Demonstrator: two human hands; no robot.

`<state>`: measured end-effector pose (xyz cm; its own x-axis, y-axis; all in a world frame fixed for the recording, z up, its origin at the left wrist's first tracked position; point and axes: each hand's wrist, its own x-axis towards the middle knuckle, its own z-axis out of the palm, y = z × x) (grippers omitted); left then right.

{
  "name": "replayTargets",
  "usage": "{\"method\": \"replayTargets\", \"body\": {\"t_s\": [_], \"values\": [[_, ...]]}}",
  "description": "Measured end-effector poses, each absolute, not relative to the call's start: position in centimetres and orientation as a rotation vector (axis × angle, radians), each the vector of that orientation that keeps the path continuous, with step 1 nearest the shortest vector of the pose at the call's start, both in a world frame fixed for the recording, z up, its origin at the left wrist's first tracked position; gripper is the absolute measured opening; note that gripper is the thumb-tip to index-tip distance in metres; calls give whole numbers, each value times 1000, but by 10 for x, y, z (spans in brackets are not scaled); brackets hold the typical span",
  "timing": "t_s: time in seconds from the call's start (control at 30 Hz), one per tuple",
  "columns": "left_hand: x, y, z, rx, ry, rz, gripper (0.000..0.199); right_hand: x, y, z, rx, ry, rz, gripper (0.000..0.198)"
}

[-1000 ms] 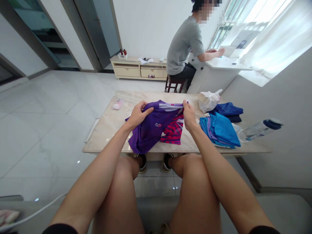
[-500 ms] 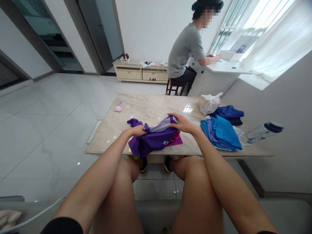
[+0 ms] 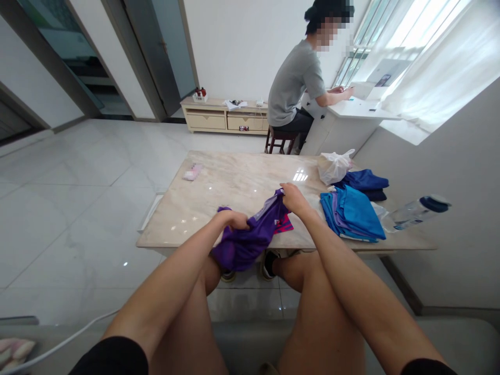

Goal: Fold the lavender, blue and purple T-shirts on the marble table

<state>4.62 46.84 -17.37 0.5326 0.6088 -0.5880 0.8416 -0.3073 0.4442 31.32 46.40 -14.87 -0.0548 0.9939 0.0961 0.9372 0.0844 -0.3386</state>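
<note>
A purple garment [image 3: 250,239] with a paler inner side is stretched between my two hands at the table's near edge. My left hand [image 3: 237,220] is closed on its left part, and the cloth below hangs over the edge toward my knees. My right hand [image 3: 292,199] grips the upper right corner. Beneath that corner a pink and purple patterned piece [image 3: 284,224] lies on the table, partly covered by the garment. To the right of my right hand is a stack of folded blue and lilac clothes [image 3: 351,213].
On the marble table [image 3: 250,172] are a knotted white plastic bag [image 3: 335,166], dark blue folded clothes [image 3: 363,182], a clear bottle [image 3: 416,213] lying tilted with a blue lid, and a small pink packet [image 3: 192,172]. Beyond, a person [image 3: 295,83] sits on a stool at a white desk.
My left hand has moved right and nearer to me, bunching the purple garment, whose lower part now drops over the edge. My right hand has shifted slightly right and closed on the corner.
</note>
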Motion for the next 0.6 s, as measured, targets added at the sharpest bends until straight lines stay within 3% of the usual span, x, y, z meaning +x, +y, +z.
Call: {"method": "replayTargets", "body": {"t_s": [0.1,0.17,0.43,0.6], "values": [[53,461,-151,1869,966,-406,31,317,466,-144,-1857,-1843,115,65],[40,464,-134,1834,919,-190,29,320,467,-138,-1766,-1734,33,63],[-57,486,-87,1836,1478,1448,27,342,464,-99,-1393,-1442,-238,51],[-70,478,-87,1909,1548,1268,18,346,464,-98,-1466,-1406,-183,42]]}}
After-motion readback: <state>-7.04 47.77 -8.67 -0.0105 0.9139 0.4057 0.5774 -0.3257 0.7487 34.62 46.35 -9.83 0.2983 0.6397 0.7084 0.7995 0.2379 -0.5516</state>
